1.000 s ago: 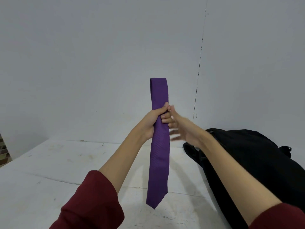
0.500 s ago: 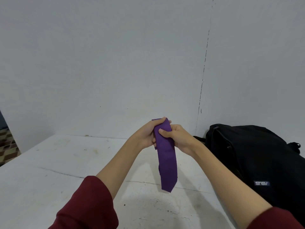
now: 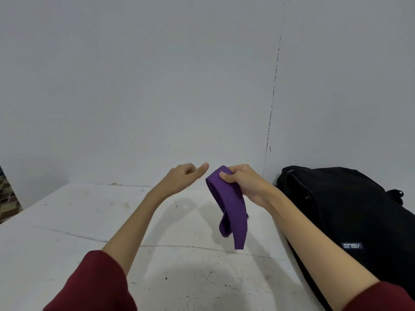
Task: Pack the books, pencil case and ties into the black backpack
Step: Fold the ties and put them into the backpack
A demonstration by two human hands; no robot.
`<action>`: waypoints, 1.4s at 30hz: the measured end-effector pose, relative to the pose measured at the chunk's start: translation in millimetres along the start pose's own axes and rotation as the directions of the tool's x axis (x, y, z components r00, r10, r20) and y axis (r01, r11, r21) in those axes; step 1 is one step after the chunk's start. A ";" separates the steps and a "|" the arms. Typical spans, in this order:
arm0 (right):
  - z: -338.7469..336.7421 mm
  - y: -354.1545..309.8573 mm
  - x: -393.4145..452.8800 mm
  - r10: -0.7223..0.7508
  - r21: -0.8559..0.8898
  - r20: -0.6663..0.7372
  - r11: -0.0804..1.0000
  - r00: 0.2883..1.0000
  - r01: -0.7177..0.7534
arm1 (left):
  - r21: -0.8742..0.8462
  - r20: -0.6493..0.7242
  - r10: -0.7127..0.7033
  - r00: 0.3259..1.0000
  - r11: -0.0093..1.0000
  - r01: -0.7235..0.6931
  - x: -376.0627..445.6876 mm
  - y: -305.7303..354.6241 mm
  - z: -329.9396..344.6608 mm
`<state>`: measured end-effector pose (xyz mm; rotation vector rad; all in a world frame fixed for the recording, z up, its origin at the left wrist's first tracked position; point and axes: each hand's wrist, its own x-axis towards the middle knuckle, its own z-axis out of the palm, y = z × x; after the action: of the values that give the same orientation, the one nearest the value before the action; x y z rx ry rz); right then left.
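A person's right hand (image 3: 243, 184) grips a folded purple tie (image 3: 230, 206) at its upper bend, thumb pressed on the near face and fingers curled over the top, holding it in the air above a white table (image 3: 94, 223). The tie is doubled over on itself: a loop of the narrow part hangs on the left side of the fold and the wider blade hangs lower beside it, its end dangling free and clear of the tabletop. Just to the left, the left hand (image 3: 183, 177) is held apart from the tie, holding nothing, with the thumb stretched toward the fabric and the other fingers loosely bent and somewhat blurred; a narrow gap separates thumb tip and cloth. Both forearms are bare and reach forward from dark red sleeves (image 3: 94, 286) at the bottom edge of the view. To the right of the right forearm, a black backpack (image 3: 350, 212) lies on the table against a pale grey wall (image 3: 157, 86), well apart from the tie, with a small white logo patch showing upside down on its near side and a strap loop at its far right edge. Whether its opening is unzipped cannot be made out from this angle. The tabletop is scuffed and marked with dark specks and a thin seam running across it. A strip of patterned floor (image 3: 7, 198) shows at the far left.
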<state>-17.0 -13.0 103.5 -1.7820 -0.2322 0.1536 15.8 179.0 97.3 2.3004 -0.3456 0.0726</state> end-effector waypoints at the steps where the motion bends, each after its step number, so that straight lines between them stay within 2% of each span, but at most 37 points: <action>1: -2.1 -3.0 -0.3 -0.008 0.034 0.031 0.999 0.999 0.007 | -0.135 0.043 0.083 0.996 0.988 -0.077 -2.2 -0.5 -1.5; 2: -2.8 -6.1 -0.6 -0.019 0.078 0.064 0.997 0.998 0.014 | -0.272 0.122 0.164 0.979 0.954 -0.126 -3.9 0.0 -1.7; 4: -2.6 -14.3 -2.3 -0.048 0.154 0.131 0.988 0.990 0.027 | -0.460 0.244 0.275 0.930 0.877 -0.139 -4.0 3.9 3.4; 6: -4.1 -21.7 -3.5 -0.063 0.197 0.171 0.980 0.983 0.028 | -0.543 0.252 0.305 0.918 0.830 -0.127 -5.2 12.5 10.1; 9: -9.6 -28.1 -7.2 -0.054 0.202 0.165 0.979 0.985 0.020 | -0.542 0.142 0.306 0.942 0.820 -0.185 -4.6 25.6 14.7; 11: -12.9 -28.9 -10.4 -0.035 0.181 0.092 0.983 0.995 0.017 | -0.509 0.098 0.292 0.951 0.837 -0.204 -1.3 28.3 16.2; 15: -15.7 -19.6 -10.7 -0.043 0.136 -0.031 0.990 0.999 0.047 | -0.547 0.063 0.186 0.980 0.828 -0.122 6.0 34.4 20.0; 19: -6.7 -15.1 -8.4 -0.101 -0.009 -0.099 0.995 0.990 0.100 | -0.615 0.102 0.115 0.988 0.788 -0.028 8.7 38.3 20.4; 22: -0.4 -14.1 -4.8 -0.120 -0.049 -0.178 0.992 0.977 0.113 | -0.720 0.163 0.112 0.980 0.693 0.041 10.5 33.7 17.7; 25: 2.4 -15.4 -2.4 -0.116 0.085 -0.200 0.987 0.973 0.135 | -0.717 0.241 0.173 0.955 0.695 0.055 11.7 23.8 16.5; 29: 9.1 -23.0 -1.4 -0.092 0.297 -0.197 0.943 0.976 0.149 | -0.758 0.279 0.134 0.951 0.639 0.133 7.6 18.2 25.8; 32: 15.4 -24.0 0.3 -0.044 0.376 -0.211 0.918 0.976 0.123 | -0.725 0.316 0.132 0.939 0.672 0.150 0.7 22.2 35.9; 37: 15.0 -19.2 1.9 -0.057 0.225 -0.259 0.967 0.964 0.118 | -0.679 0.294 0.116 0.949 0.724 0.122 -1.6 27.6 39.6; 40: 12.7 -17.5 -0.2 -0.109 0.154 -0.257 0.976 0.960 0.152 | -0.717 0.266 0.066 0.962 0.680 0.151 0.1 31.1 37.6; 42: 11.6 -14.0 -2.1 -0.145 0.127 -0.255 0.975 0.956 0.182 | -0.772 0.247 0.005 0.969 0.606 0.193 3.0 32.3 35.1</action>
<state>-22.7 0.5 114.6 -1.6068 -0.1846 -0.1640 8.0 131.9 96.8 1.4111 -0.2865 -0.3467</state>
